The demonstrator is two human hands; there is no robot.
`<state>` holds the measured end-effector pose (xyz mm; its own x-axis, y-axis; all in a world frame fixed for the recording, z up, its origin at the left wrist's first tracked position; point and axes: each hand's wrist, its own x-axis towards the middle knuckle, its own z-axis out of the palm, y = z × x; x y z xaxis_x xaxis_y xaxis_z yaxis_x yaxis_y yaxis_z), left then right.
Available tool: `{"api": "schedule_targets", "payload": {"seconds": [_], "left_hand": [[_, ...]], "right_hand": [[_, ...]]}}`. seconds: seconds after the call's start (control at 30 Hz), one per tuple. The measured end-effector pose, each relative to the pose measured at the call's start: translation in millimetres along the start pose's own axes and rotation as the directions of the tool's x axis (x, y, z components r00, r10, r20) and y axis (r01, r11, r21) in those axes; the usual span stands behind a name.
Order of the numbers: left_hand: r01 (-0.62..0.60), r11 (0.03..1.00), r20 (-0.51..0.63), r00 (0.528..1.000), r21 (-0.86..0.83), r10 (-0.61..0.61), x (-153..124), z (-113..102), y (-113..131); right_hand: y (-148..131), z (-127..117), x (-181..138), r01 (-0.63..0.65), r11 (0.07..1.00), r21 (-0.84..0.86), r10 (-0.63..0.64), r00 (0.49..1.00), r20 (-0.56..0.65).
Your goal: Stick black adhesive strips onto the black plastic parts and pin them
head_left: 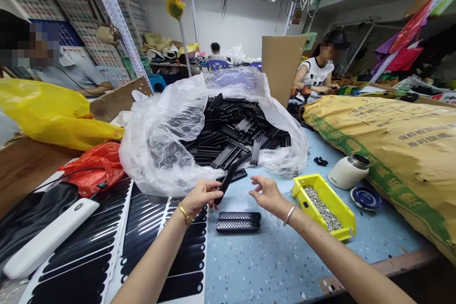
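Observation:
Between the thumb and fingers of my left hand (pixel 204 195) is a long black plastic strip (pixel 227 182), held tilted above the table. My right hand (pixel 266 193) is just across from it, fingers apart and curved, holding nothing. Below and between the hands, a few black textured strips (pixel 238 222) lie side by side on the blue speckled table (pixel 270 266). Another black strip (pixel 238 176) rests flat behind the held one. Beyond it, a clear plastic bag (pixel 160 147) lies open with a heap of black plastic strips (pixel 235 128) spilling toward me.
Right of my right hand stand a yellow bin (pixel 347 228) of small metal parts, a white flask (pixel 347 171) and its blue lid (pixel 366 198). A large yellow sack (pixel 395 137) lies beyond. Sheets of black adhesive strips (pixel 142 218) and a white device (pixel 52 242) are at left. Co-workers sit nearby.

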<state>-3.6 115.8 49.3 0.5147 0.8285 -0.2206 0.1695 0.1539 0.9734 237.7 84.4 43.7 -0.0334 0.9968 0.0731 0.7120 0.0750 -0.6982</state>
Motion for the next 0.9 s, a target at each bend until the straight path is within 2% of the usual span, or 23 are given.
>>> {"api": "schedule_targets", "payload": {"seconds": [0.07, 0.13, 0.2, 0.27, 0.37, 0.47, 0.5, 0.57, 0.63, 0.7, 0.8, 0.9], "left_hand": [[0.018, 0.993, 0.04, 0.999, 0.115, -0.022, 3.8, 3.9, 0.1], [-0.004, 0.935, 0.084, 0.996, 0.355, -0.028, 7.7, 8.9, 1.2], [-0.063, 0.805, 0.112, 0.994, 0.589, -0.004, 10.5, 14.2, 2.5], [-0.115, 0.69, 0.123, 0.992, 0.715, 0.038, 11.2, 18.3, 2.7], [-0.142, 0.628, 0.137, 0.989, 0.765, 0.057, 8.5, 19.9, -0.3], [-0.16, 0.604, 0.166, 0.985, 0.781, 0.046, 7.2, 14.8, -4.4], [-0.144, 0.598, 0.139, 0.989, 0.789, 0.055, 8.6, 11.7, -5.4], [-0.057, 0.573, 0.004, 0.996, 0.818, 0.094, 15.6, 4.4, -6.8], [0.059, 0.545, -0.159, 0.978, 0.836, 0.138, 27.5, -3.1, -8.5], [0.119, 0.535, -0.234, 0.96, 0.837, 0.153, 41.9, -8.8, -11.0], [0.122, 0.562, -0.231, 0.964, 0.818, 0.128, 59.4, -12.4, -15.1], [0.108, 0.634, -0.189, 0.98, 0.766, 0.062, 63.6, -12.5, -17.4]], "right_hand": [[-2.6, 1.2, 7.4, 0.052, 0.998, -0.02, -0.053, 0.998, -0.039], [-4.1, 2.5, 12.2, 0.151, 0.984, -0.093, -0.152, 0.988, 0.003], [-4.2, 3.3, 12.4, 0.224, 0.955, -0.195, -0.199, 0.97, 0.141], [-3.1, 2.5, 7.9, 0.233, 0.932, -0.28, -0.155, 0.949, 0.275], [-1.8, -2.8, -3.6, 0.206, 0.913, -0.352, -0.069, 0.928, 0.366], [-2.0, -9.7, -12.7, 0.219, 0.914, -0.341, -0.06, 0.906, 0.42], [-1.9, -11.3, -13.9, 0.217, 0.919, -0.329, -0.063, 0.905, 0.421], [0.0, -12.7, -13.4, 0.18, 0.939, -0.294, -0.05, 0.915, 0.4], [4.2, -11.8, -9.6, 0.109, 0.965, -0.239, -0.015, 0.931, 0.364], [9.8, -8.9, -4.6, 0.051, 0.976, -0.212, 0.026, 0.939, 0.344], [17.3, -2.5, 1.5, 0.031, 0.967, -0.253, 0.055, 0.944, 0.326], [20.9, 3.2, 4.3, 0.033, 0.963, -0.268, 0.059, 0.943, 0.328]]}}
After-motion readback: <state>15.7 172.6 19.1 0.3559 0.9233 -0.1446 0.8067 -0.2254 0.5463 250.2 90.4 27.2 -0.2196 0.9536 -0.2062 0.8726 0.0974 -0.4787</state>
